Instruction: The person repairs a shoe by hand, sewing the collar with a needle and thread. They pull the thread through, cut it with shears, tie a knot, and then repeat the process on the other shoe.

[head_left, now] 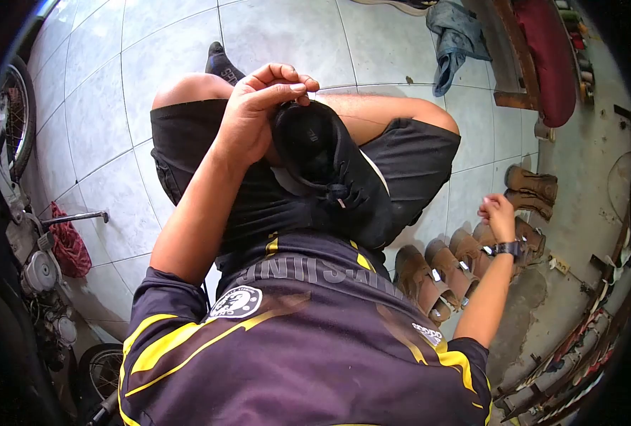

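A black shoe (361, 184) with laces lies over my lap, its dark opening facing up. My left hand (262, 103) is at the heel end of its opening, thumb and fingers pinched close together. What the pinch holds is too small to make out. Far out to the right, away from the shoe, my right hand (496, 213) has curled fingers above the row of brown shoes (464, 248). Anything between those fingers cannot be made out. A dark watch (507, 248) is on the right wrist.
My crossed legs, in black shorts (418, 163), rest on the tiled floor (95, 135). Grey-blue cloth (457, 39) lies at the upper right beside a red-cushioned wooden seat (546, 60). A motorcycle (38, 270) and a red cloth (69, 245) are at the left.
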A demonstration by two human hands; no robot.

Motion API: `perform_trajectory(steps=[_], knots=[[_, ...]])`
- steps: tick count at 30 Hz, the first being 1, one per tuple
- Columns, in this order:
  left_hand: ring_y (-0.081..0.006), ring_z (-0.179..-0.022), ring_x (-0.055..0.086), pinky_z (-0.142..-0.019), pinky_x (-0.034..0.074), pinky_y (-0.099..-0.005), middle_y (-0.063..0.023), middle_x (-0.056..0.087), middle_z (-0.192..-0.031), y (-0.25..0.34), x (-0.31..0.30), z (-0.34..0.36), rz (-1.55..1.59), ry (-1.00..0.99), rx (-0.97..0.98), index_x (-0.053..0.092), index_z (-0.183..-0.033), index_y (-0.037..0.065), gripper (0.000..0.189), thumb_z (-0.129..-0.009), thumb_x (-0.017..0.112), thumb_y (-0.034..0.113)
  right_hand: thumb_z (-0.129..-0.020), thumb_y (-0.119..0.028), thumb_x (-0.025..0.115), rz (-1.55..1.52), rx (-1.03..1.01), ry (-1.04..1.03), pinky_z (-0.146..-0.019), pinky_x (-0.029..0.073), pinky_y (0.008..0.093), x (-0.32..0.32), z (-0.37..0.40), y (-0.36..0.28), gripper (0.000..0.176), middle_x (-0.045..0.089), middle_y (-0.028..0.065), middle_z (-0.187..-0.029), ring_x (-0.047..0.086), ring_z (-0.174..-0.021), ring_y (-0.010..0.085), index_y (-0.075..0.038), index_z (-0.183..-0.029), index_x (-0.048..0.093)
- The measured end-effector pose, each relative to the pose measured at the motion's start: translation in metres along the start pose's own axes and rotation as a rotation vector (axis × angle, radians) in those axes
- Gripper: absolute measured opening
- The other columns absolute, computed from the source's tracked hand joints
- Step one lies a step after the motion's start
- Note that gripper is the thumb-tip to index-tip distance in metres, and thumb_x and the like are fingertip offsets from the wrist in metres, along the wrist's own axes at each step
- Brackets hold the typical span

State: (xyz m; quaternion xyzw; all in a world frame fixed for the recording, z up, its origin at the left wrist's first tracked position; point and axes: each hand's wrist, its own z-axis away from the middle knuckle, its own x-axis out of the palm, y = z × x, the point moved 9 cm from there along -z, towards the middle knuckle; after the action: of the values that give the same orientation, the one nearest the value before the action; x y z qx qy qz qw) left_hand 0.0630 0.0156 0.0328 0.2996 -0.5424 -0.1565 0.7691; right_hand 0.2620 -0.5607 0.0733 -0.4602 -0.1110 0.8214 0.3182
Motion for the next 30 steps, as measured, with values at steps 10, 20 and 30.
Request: perform_trajectory(steps=[10, 20, 30], knots=[[-0.0166, -0.089, 0.065, -0.087, 0.052, -0.0282, -0.0128, 0.073, -0.103, 0.002, 0.001, -0.001, -0.042, 0.038, 0.024, 0.065, -0.099, 0.004, 0.011, -0.090, 0.070, 0.001, -0.090, -0.042, 0.077, 0.034, -1.303, -0.366, -0.099, 0.050, 0.0421, 0.259, 0.171, -0.297, 0.073, 0.066, 0.0255, -0.129, 0.064, -0.119, 0.0400, 0.002, -0.142, 0.053], [-0.0237, -0.088, 0.070, -0.085, 0.057, -0.0328, -0.0174, 0.073, -0.097, -0.003, -0.006, -0.004, 0.162, 0.030, 0.005, 0.063, -0.100, 0.002, 0.014, -0.089, 0.069, -0.006, -0.088, -0.001, 0.072, 0.032, -1.367, -0.333, -0.058, 0.050, 0.0346, 0.237, 0.188, -0.247, 0.008, 0.069, 0.0138, -0.075, 0.066, -0.061, 0.0293, 0.001, -0.095, 0.072], [-0.0241, -0.089, 0.070, -0.088, 0.056, -0.0335, -0.0171, 0.073, -0.096, -0.003, 0.005, -0.002, 0.085, 0.049, -0.002, 0.063, -0.099, 0.002, 0.016, -0.087, 0.072, -0.005, -0.073, -0.004, 0.079, 0.203, -1.518, -0.258, -0.047, 0.037, 0.0332, 0.172, 0.240, -0.220, 0.019, 0.067, 0.0058, -0.067, 0.056, -0.049, 0.0208, 0.000, -0.091, 0.073]])
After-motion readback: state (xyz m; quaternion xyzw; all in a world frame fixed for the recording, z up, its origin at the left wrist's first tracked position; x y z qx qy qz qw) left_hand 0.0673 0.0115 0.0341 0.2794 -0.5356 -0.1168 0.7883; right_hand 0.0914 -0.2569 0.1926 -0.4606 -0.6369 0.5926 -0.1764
